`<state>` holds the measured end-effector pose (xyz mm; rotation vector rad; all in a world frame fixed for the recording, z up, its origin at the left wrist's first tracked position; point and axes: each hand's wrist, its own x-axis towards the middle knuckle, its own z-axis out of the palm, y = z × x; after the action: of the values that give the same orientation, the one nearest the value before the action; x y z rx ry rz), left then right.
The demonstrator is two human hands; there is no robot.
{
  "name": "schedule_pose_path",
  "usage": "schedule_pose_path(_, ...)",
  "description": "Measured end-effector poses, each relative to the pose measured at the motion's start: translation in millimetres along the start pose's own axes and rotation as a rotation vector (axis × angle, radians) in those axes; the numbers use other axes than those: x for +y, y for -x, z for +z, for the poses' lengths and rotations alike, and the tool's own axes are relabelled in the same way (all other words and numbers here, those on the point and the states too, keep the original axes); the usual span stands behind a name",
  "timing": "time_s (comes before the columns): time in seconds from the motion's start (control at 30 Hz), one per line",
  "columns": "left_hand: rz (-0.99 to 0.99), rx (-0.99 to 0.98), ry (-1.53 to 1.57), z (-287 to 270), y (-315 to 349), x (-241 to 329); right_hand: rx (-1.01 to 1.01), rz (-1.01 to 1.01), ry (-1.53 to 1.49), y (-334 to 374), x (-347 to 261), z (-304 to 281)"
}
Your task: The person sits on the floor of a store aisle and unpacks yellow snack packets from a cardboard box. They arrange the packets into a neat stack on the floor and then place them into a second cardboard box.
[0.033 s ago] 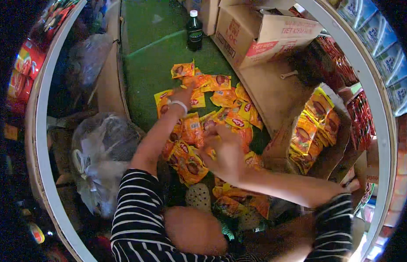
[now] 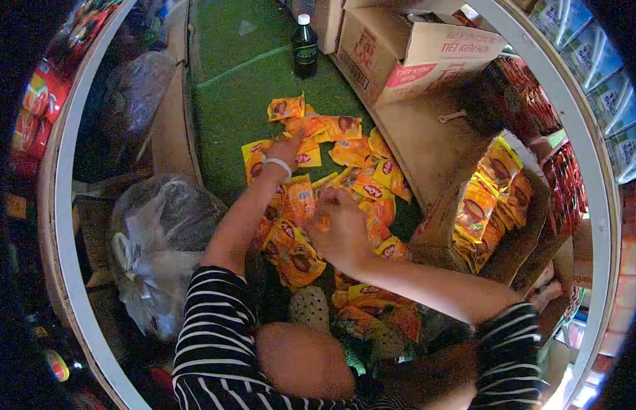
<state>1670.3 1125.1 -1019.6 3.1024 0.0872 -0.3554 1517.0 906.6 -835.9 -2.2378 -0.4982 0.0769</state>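
Many small orange-and-yellow seasoning packets [image 2: 372, 184] lie in a loose, overlapping heap on the green floor before me. My left hand [image 2: 286, 152], with a white band [image 2: 277, 164] round its wrist, reaches over the far left part of the heap. Its fingers stretch out onto an orange packet [image 2: 306, 127]. Nearer me, above the middle of the pile, my right hand [image 2: 342, 234] is closed with its fingers curled in. Whatever it may hold is hidden by the hand.
An open carton [image 2: 434, 222] full of the same packets tilts at the right. Behind it stand a printed cardboard box [image 2: 372, 58] and a dark bottle with a white cap [image 2: 304, 51]. Clear plastic bags [image 2: 164, 239] bulge at the left. A perforated clog [image 2: 309, 307] shows near my knee.
My right hand and forearm have shifted slightly to the left, and the hand is less blurred. The left hand stays over the same packets.
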Motion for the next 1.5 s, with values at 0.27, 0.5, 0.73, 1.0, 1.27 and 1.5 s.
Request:
schedule_pose_path(0.27,0.23,0.15,0.38,-47.5,20.2,-26.9,0.094,0.493,-0.953,-33.8,100.8,105.7)
schedule_pose_path(0.5,0.111,-0.352,1.914,-72.0,80.3,15.2,-0.115,0.5,-1.358,-32.0,132.7,71.6)
schedule_pose_path(0.73,-0.026,-0.39,1.638,-48.2,101.7,48.6,-0.31,0.388,-1.105,-24.4,126.3,33.4)
schedule_pose_path(1.0,-0.03,0.22,0.343,6.2,33.0,23.9,-0.183,0.715,-1.001,-6.3,145.8,38.4)
schedule_pose_path(1.27,-0.154,0.199,0.415,-18.3,23.5,36.9,-0.033,0.487,-1.398,-0.8,187.0,60.7)
schedule_pose_path(1.5,-0.198,-0.49,1.411,-87.3,61.1,61.7,0.172,0.526,-1.479,-3.1,191.5,66.7)
